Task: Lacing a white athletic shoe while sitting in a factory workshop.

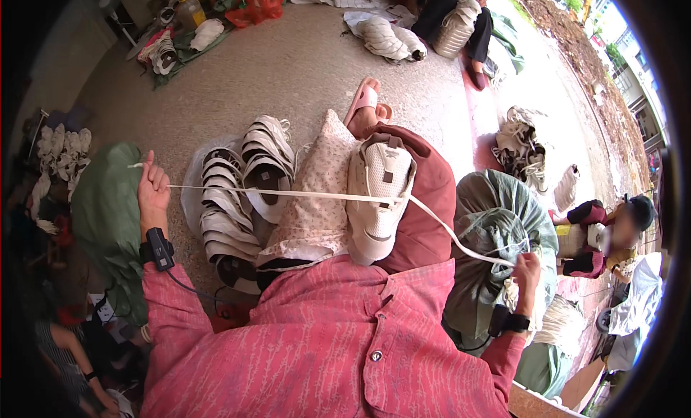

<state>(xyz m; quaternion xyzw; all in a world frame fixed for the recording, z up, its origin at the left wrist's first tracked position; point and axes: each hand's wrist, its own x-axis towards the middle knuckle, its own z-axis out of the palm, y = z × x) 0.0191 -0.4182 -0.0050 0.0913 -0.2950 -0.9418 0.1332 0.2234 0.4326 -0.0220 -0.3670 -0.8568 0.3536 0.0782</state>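
Observation:
A white sneaker (373,229) rests on my lap with its toe toward me. It lies over a patterned cloth (317,175) and my reddish trouser leg. A white shoelace (302,193) runs from the shoe's eyelet area out to both sides. Far to the left, my left hand (153,186) is closed on one end, and a short tip sticks out past the fingers. That side of the lace is nearly straight. On the right, my right hand (527,268) pinches the other part, which slants down from the shoe in a slight curve.
Nested rows of white shoes (229,220) stand left of my legs. A green sack (108,216) is at far left, another green sack (497,209) at right. More shoes (524,148) lie beyond it. A seated person (471,22) holds shoes ahead; another person (604,234) is right.

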